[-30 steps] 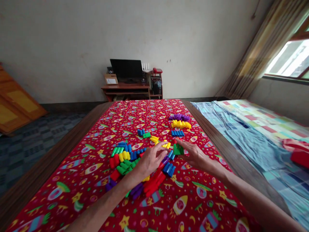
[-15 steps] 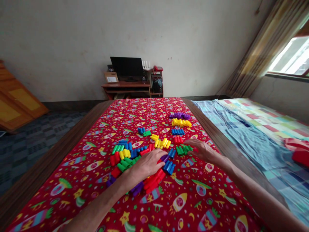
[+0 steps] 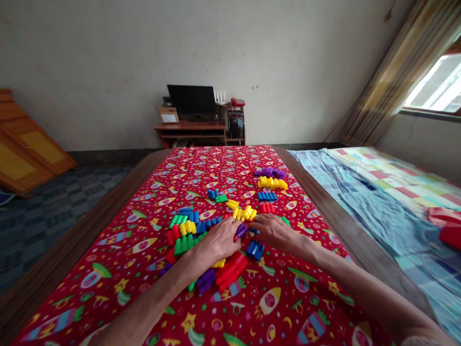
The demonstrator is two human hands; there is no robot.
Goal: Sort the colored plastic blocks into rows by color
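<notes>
My left hand (image 3: 224,239) lies over the heap of toy building blocks, closed, with its fingers bent around a purple block (image 3: 241,231); a bit of red shows under the fingertips. Facing it, my right hand (image 3: 274,231) curls its fingers down on a blue block (image 3: 254,230), mostly covered. Just below the hands are another blue block (image 3: 255,250) and red blocks (image 3: 232,272). Green blocks (image 3: 184,245), yellow blocks (image 3: 188,228) and purple blocks (image 3: 206,281) lie around my left hand and forearm. Green blocks (image 3: 285,221) are partly hidden behind my right hand.
Rows of purple (image 3: 270,173), yellow (image 3: 272,183), blue (image 3: 267,196) and red blocks (image 3: 268,208) line the right side. Yellow blocks (image 3: 245,213) lie beyond the hands. A red patterned cloth (image 3: 144,288) covers the table. A bed (image 3: 382,206) stands to the right.
My right hand has moved left from beside the green blocks onto the blue block, covering it. My left hand has shifted slightly, the purple block with it.
</notes>
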